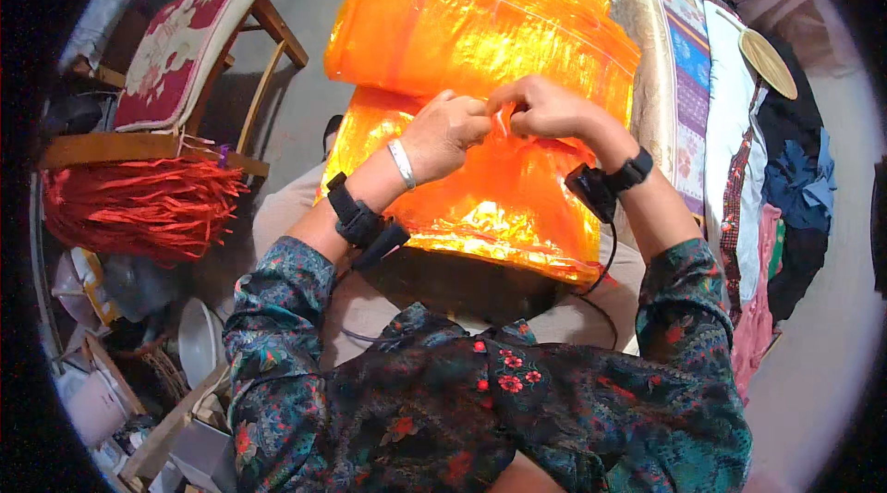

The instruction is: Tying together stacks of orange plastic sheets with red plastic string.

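Glossy orange plastic sacks (480, 40), which look woven, lie in a folded pile before me, with loose white threads along the far part. The nearest orange sack (443, 206) spreads over my lap, creased up toward my fingers. My left hand (450, 134) is closed at its upper middle, a pale band round the wrist. Touching it from the right, my right hand (552, 111) is bent down in a pinch. The creases rise to where both sets of fingertips meet, and the plastic appears gripped there. The exact spot between the fingertips is partly hidden.
To the left stands a wooden chair (261, 26) with a red floral cushion (176, 59). A bundle of red strips (139, 202) hangs below it. A white basin (197, 340) is at lower left. Folded cloths (684, 77) and a round fan-like disc (768, 63) lie at right.
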`<action>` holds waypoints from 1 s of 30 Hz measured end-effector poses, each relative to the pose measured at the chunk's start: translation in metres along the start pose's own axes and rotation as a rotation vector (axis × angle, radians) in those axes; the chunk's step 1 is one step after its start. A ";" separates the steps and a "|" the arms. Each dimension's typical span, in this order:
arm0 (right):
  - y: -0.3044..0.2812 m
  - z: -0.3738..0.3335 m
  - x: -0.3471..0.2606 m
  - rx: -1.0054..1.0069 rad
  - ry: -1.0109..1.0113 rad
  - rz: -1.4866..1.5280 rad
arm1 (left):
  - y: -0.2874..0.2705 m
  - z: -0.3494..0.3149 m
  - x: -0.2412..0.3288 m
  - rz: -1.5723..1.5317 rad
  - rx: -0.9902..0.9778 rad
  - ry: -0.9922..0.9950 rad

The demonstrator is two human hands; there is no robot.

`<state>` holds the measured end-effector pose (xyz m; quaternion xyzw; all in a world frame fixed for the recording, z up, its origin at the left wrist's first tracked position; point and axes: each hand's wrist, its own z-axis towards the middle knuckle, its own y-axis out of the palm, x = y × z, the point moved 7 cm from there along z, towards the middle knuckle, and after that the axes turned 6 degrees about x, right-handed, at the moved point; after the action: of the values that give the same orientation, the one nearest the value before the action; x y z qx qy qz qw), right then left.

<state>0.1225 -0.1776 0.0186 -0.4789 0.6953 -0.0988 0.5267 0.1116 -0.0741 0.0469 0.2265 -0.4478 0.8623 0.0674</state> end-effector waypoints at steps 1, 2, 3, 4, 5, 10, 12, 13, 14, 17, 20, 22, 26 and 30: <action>-0.018 -0.002 0.007 0.251 -0.081 0.105 | 0.002 0.000 -0.006 -0.006 -0.079 -0.105; -0.033 -0.009 0.014 0.504 -0.164 0.207 | 0.001 0.003 -0.003 -0.004 -0.084 -0.091; -0.027 -0.010 0.012 0.516 -0.162 0.209 | -0.005 0.005 0.003 -0.008 0.033 -0.031; -0.014 -0.012 0.011 0.492 -0.084 0.311 | -0.013 0.005 0.010 -0.011 0.149 0.029; 0.002 -0.014 0.009 0.467 -0.008 0.413 | -0.009 0.002 0.010 -0.009 0.145 0.041; 0.007 -0.059 0.016 0.914 -0.138 0.763 | 0.001 -0.007 0.012 -0.157 0.184 -0.047; 0.007 -0.090 0.021 1.012 0.109 0.587 | 0.007 -0.019 0.006 -0.178 0.168 -0.141; 0.027 -0.090 0.004 0.921 0.104 0.554 | 0.009 -0.020 0.008 -0.151 0.198 -0.174; 0.060 -0.078 0.003 0.799 0.086 0.655 | 0.008 -0.023 0.008 -0.122 0.227 -0.206; 0.107 -0.067 -0.004 0.664 0.315 1.063 | 0.011 -0.022 0.019 -0.062 0.220 -0.246; 0.099 -0.049 0.010 0.653 0.361 1.149 | 0.013 -0.022 0.022 -0.144 0.224 -0.281; 0.106 -0.044 0.017 0.640 0.365 1.150 | 0.014 -0.020 0.013 -0.173 0.225 -0.301; 0.147 -0.070 0.014 0.520 0.181 0.938 | 0.028 -0.032 0.017 -0.040 0.131 -0.221; 0.209 -0.176 -0.074 0.148 -0.036 0.675 | 0.020 -0.051 -0.006 -0.110 0.238 -0.335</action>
<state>-0.1417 -0.0765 0.0064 -0.1840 0.7961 0.0395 0.5751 0.0937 -0.0444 0.0043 0.3973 -0.3348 0.8544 0.0116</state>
